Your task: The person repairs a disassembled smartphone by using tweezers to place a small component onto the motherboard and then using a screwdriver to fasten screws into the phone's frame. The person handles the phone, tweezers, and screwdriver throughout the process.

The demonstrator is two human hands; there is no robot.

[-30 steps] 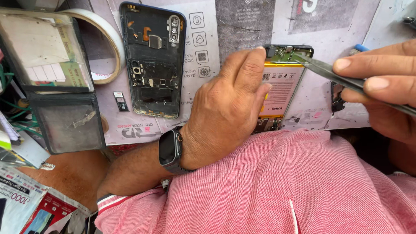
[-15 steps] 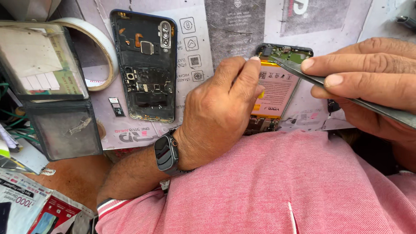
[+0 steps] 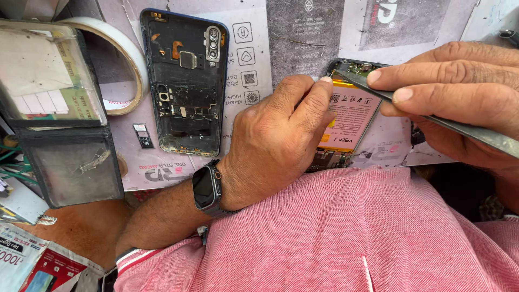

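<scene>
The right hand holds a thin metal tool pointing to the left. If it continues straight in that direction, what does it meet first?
The right hand aims the metal tool at the opened phone. Its tip seems already at the top edge, beside the left hand fingertips.

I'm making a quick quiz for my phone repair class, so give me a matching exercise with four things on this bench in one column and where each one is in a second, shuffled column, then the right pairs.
Things:
1. back cover
2. opened phone
3. metal tweezers
4. roll of tape

Places:
A. pinched in the right hand, tip at the phone's top edge
B. lying inside-up, left of the left hand
C. far left, partly under a clear plastic box
D. under the left hand's fingers, yellow battery showing

Pairs: 1-B, 2-D, 3-A, 4-C
</scene>
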